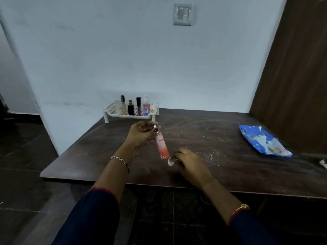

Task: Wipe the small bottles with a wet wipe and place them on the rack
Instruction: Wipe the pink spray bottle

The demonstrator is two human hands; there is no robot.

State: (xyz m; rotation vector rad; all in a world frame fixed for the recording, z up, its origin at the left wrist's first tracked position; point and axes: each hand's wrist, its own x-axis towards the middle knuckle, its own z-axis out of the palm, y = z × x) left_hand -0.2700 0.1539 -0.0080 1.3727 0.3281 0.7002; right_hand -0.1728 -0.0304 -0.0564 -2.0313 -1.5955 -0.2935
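A: Head view shows a dark tabletop (230,165), a blue wipe pack (261,138) at its right side, and a white rack (113,113) at the back edge. What's in the rack?

B: Four small bottles (131,107), all upright. The fifth, a pink bottle (161,145), hangs tilted above the tabletop; the left hand (141,133) has its fingers closed around the cap end.

A: And the right hand (190,160)?

B: Curled on a crumpled wet wipe (171,160), just beside the bottle's base. It looks light, rigid, probably slick once damp; gripping mid-body seems safer than the cap.
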